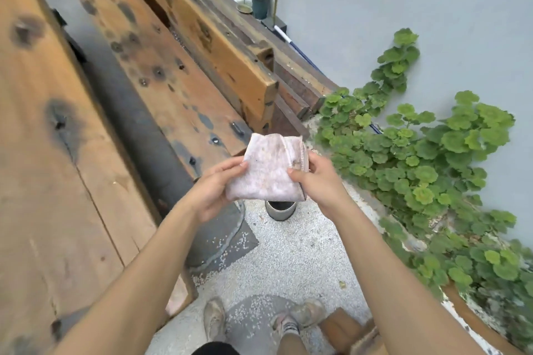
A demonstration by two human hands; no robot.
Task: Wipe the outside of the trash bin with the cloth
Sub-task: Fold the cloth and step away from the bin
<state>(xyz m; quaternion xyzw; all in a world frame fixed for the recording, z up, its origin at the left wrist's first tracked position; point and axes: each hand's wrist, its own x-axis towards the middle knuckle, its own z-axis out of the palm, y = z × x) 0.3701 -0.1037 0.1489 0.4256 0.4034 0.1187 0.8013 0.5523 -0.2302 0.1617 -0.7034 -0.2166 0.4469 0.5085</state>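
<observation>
A folded pale pink cloth (268, 170) with brownish stains is held up at chest height in front of me. My left hand (215, 190) grips its left edge, thumb on top. My right hand (315, 178) pinches its right edge near the seam. Directly below the cloth, on the pebbled ground, stands a small round metal trash bin (281, 210); only its near rim and lower wall show, the rest is hidden by the cloth. Neither hand touches the bin.
A weathered wooden table (72, 181) fills the left side, with a wooden bench (178, 86) beyond it. Green leafy plants (432, 170) spread along the grey wall at right. A potted plant (261, 2) stands at the far end. My shoes (259, 323) stand on the gravel.
</observation>
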